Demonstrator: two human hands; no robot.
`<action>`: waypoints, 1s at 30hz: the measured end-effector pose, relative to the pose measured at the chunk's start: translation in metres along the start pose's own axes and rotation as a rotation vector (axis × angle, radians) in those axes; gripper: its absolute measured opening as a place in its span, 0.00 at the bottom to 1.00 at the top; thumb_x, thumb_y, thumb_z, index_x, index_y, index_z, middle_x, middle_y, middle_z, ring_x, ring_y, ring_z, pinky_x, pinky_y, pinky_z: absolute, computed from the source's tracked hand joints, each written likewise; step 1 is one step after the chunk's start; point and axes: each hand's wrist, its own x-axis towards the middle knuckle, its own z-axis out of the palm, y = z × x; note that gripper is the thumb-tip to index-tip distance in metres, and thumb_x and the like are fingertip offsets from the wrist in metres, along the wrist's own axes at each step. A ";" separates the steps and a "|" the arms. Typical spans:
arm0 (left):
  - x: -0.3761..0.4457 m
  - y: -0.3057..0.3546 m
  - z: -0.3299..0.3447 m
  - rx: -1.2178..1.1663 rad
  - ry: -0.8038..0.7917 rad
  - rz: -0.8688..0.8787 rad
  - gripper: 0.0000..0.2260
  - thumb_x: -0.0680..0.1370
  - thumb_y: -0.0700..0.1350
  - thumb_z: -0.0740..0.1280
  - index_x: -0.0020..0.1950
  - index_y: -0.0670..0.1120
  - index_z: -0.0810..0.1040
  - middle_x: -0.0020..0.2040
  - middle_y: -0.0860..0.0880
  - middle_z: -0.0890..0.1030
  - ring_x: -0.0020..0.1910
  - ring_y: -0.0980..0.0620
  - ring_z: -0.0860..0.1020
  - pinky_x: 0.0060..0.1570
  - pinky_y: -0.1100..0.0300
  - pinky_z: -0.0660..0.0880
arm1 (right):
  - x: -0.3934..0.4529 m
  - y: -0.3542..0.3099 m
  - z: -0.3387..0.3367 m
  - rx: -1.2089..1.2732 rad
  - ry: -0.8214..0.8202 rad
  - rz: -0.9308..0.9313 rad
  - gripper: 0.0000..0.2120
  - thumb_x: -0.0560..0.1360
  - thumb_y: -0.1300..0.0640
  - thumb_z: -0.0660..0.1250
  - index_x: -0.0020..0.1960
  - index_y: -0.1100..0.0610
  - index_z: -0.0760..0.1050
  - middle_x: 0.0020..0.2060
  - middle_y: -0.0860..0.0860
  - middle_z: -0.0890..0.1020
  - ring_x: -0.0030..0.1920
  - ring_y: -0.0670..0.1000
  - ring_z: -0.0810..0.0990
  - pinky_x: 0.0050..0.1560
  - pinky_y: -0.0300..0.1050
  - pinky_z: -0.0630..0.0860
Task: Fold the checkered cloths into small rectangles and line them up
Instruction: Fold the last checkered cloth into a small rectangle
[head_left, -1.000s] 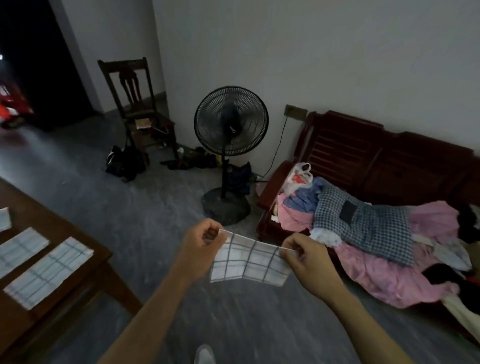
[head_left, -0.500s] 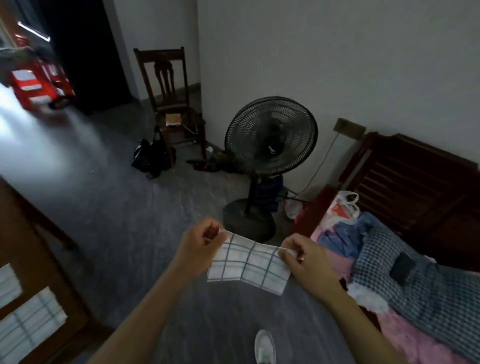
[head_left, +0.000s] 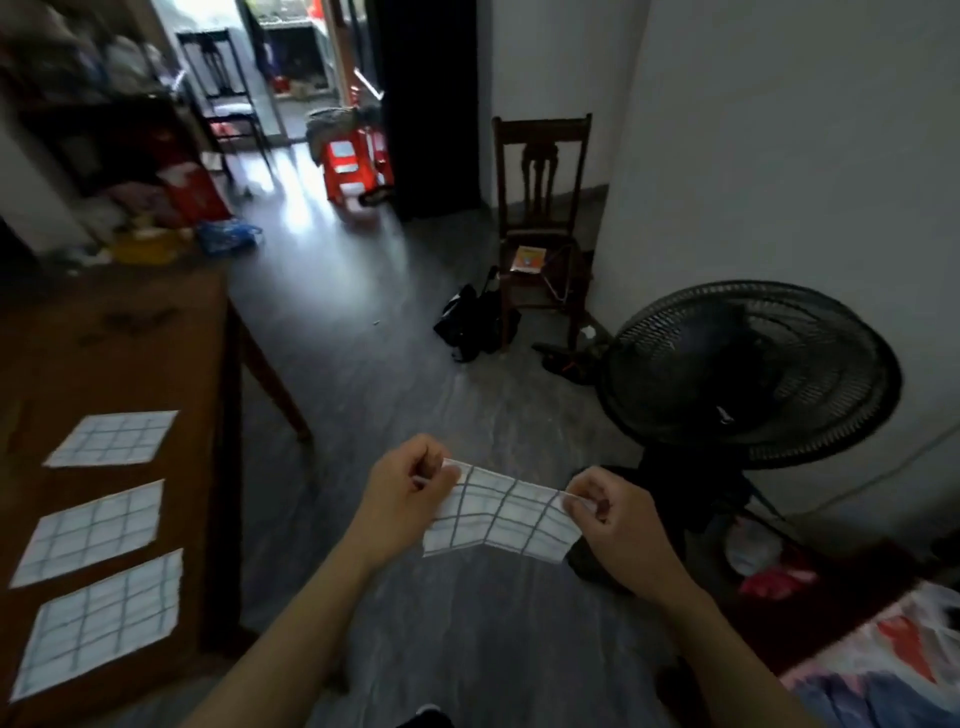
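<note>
Head view: left hand and right hand each grip pinched on checkered cloth.

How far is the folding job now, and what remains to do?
Done: three folded checkered cloths lie in a line on the wooden table. In hand: the left hand and right hand pinch a fourth cloth in the air, folded. Left: laying it in the line.

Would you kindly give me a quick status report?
Left hand and right hand each pinch the white grid-checked cloth, midair. Three folded checked cloths lined on brown wooden table. Nothing obstructing.
</note>
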 end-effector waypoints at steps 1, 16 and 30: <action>0.009 -0.005 -0.003 -0.012 0.024 -0.017 0.14 0.76 0.37 0.71 0.36 0.42 0.68 0.32 0.53 0.71 0.32 0.60 0.67 0.33 0.64 0.67 | 0.016 0.002 0.005 0.004 -0.031 -0.013 0.06 0.75 0.60 0.72 0.41 0.54 0.77 0.35 0.45 0.80 0.38 0.41 0.79 0.39 0.30 0.71; 0.187 -0.099 -0.097 -0.110 0.255 -0.123 0.15 0.78 0.39 0.70 0.36 0.53 0.70 0.34 0.44 0.72 0.33 0.58 0.70 0.36 0.63 0.71 | 0.294 -0.049 0.125 -0.213 -0.323 -0.359 0.07 0.74 0.55 0.72 0.39 0.53 0.76 0.35 0.46 0.77 0.38 0.45 0.75 0.39 0.37 0.70; 0.292 -0.148 -0.159 0.112 0.455 -0.338 0.04 0.79 0.41 0.70 0.45 0.48 0.78 0.41 0.52 0.82 0.41 0.54 0.82 0.42 0.54 0.80 | 0.477 -0.094 0.254 0.060 -0.669 -0.642 0.03 0.74 0.57 0.72 0.42 0.52 0.78 0.39 0.44 0.79 0.41 0.43 0.77 0.41 0.30 0.69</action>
